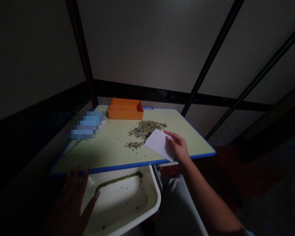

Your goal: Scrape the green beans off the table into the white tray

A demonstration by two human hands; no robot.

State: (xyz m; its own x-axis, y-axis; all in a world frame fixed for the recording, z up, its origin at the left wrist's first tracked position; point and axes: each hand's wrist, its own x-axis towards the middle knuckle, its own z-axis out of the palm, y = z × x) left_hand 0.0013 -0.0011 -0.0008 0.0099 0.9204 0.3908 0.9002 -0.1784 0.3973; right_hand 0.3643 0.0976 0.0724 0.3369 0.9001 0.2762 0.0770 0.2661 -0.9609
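My right hand [178,146] grips a flat white scraper [158,142] with a small hole near one corner. It is tilted over the pale tabletop [100,150], its edge beside a spread of small greenish seeds [147,127]. A smaller patch of seeds [133,145] lies nearer to me. My left hand [75,200], dim in shadow, has its fingers apart, the fingertips by the table's front edge and the thumb over the white tub [157,196]. Inside the tub, more seeds [118,179] form a line along the far side, with a few scattered on the bottom.
An orange open box [125,114] stands at the table's back edge. To the left lies a blurred-out light blue item [88,124]. A blue rim [127,167] borders the table. Panelled walls with dark strips rise behind, and my leg [175,203] is right of the tub.
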